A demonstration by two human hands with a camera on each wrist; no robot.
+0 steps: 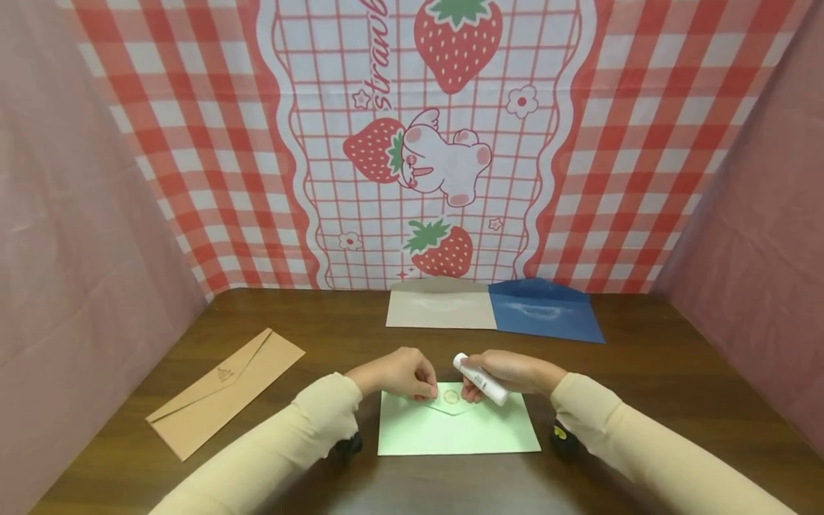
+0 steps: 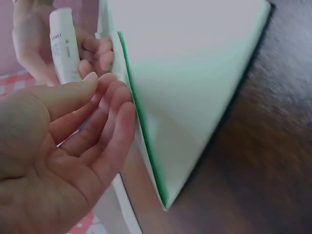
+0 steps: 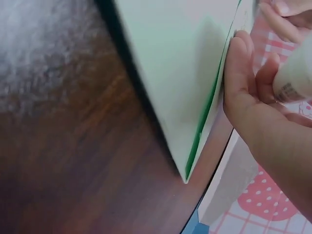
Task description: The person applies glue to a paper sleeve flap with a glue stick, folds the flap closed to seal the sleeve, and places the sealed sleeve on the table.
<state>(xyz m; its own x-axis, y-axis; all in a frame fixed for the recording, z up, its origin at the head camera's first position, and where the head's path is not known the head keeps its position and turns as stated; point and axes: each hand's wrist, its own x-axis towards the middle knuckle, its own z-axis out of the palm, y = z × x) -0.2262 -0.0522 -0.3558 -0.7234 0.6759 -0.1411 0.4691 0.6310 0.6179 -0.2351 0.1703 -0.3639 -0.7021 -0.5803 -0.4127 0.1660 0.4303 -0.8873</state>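
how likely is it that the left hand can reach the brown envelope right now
Probably yes: only bare tabletop shows between the left hand and the brown envelope, though that hand is now at the flap of the light green envelope.

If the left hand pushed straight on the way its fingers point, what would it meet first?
Probably the green envelope, at its flap; the left hand is right beside it, though contact is hard to judge.
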